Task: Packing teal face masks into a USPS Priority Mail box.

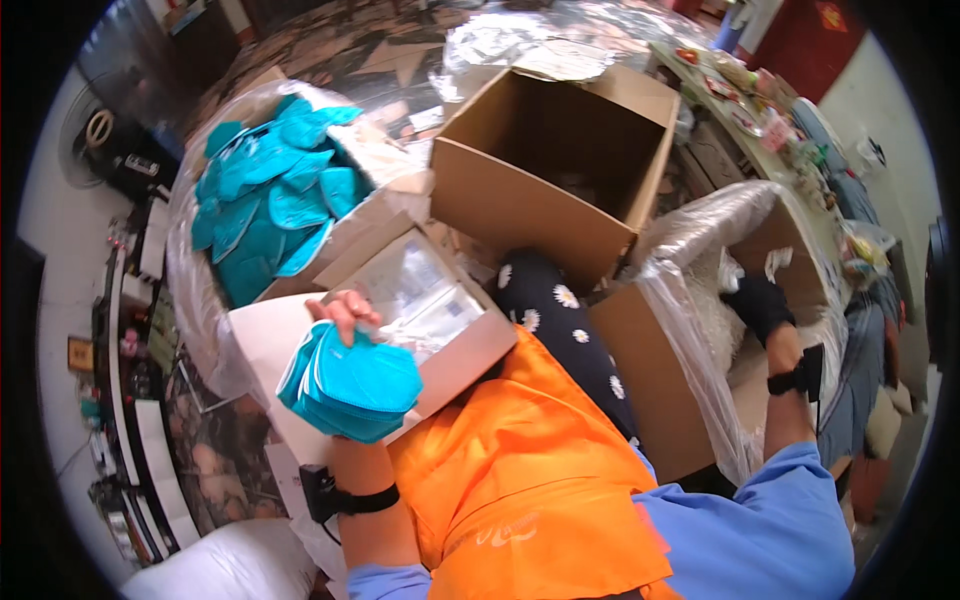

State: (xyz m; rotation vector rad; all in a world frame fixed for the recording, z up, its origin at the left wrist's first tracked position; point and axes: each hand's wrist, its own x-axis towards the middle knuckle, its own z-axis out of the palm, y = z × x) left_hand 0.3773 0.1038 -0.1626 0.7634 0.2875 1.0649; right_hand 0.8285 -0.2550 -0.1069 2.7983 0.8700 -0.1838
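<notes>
My left hand (346, 311) grips a thick stack of teal folded face masks (355, 385) over the white flap of a small carton (470, 365) by my lap. Clear plastic bags (410, 285) lie inside that carton. My right hand (757, 302), in a black glove, reaches into a plastic-lined cardboard box (650, 375) at the right. Its fingers are closed by a small whitish piece (731, 271) that I cannot make out. Pale, fine-textured material (705, 300) lies beside it in the box. Many loose teal masks (275, 190) fill a plastic-lined box at the left.
A large open brown box (540, 190) stands ahead of me, with crumpled clear plastic (520, 45) behind it. Along the right runs a cluttered counter (740, 110). A black fan (125, 160) and a shelf (125, 400) are at the left. A white sack (230, 565) lies lower left.
</notes>
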